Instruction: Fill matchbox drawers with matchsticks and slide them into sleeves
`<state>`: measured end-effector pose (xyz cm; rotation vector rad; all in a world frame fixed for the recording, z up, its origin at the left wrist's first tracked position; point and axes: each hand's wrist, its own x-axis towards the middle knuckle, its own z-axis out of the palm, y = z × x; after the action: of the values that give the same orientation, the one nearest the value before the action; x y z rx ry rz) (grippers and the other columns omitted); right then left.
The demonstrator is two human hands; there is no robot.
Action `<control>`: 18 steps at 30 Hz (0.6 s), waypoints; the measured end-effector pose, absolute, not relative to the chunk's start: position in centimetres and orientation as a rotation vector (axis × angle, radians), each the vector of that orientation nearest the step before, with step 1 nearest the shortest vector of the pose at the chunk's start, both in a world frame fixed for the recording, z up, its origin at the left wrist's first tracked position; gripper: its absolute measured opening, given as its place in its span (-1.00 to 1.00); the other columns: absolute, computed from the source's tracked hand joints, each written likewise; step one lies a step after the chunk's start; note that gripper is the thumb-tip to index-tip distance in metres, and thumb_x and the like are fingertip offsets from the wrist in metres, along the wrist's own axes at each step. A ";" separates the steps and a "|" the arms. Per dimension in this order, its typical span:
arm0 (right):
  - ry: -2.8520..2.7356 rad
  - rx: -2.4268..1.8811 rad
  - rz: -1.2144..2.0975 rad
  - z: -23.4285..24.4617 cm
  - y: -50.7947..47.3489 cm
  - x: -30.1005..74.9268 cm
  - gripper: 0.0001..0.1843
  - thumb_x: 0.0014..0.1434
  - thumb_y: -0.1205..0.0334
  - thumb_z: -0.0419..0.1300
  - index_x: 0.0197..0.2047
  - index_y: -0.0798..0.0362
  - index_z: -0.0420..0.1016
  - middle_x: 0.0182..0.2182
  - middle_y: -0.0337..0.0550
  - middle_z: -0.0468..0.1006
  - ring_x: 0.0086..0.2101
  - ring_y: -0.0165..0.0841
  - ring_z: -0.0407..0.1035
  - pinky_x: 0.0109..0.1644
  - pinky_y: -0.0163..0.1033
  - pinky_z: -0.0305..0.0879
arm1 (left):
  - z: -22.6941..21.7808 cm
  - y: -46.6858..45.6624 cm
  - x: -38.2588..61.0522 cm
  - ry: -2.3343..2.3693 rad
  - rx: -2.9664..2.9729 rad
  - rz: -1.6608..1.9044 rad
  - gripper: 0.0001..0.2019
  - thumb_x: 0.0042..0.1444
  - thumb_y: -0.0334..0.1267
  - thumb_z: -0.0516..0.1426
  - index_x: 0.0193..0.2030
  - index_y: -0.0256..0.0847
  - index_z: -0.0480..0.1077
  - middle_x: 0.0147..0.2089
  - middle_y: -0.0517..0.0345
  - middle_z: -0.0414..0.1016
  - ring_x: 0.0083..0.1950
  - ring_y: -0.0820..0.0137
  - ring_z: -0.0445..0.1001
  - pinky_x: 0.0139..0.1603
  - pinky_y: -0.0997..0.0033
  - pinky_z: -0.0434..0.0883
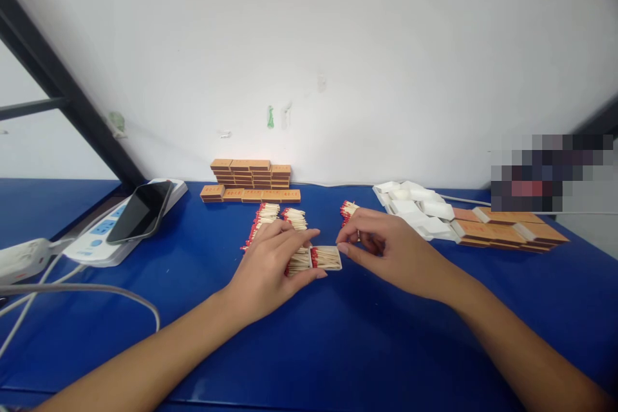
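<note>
A small white matchbox tray [340, 260] lies on the blue table, filled with red-headed matches [327, 258]. My left hand [270, 262] reaches around its left side, thumb along the near edge and index finger along the far edge. More matches show in the gap under that palm. My right hand [386, 244] is at the tray's far right corner, thumb and index tip close together and the other fingers curled. Whatever sits between those tips is too small to make out. Loose match piles [264, 217] lie beyond my left hand, and a smaller match pile [348, 210] beyond my right.
Orange matchboxes [251, 175] are stacked against the wall. White empty trays [410, 203] are heaped at the right, beside more flat orange boxes [497, 232]. On the left, a phone [141, 211] rests on a power strip [99, 244] with white cables [140, 299].
</note>
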<state>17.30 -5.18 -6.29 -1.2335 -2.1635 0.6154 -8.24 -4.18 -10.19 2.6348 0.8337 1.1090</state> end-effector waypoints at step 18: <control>-2.287 -1.120 0.514 -7.6 -5.7 16.1 -0.85 0.34 0.39 0.19 -0.17 -0.03 0.56 -0.29 -0.26 0.47 -0.40 -0.46 0.33 -0.30 -0.30 0.24 | -10.1 -4.2 -8.1 0.815 2.624 1.102 -0.27 0.04 -0.30 0.57 0.30 -0.20 0.37 0.03 0.15 0.49 0.05 0.21 0.39 0.13 0.23 0.33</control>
<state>16.10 -5.69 -7.59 -1.1196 -2.2873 0.5137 -8.07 -4.22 -10.12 2.6242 0.8150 1.1020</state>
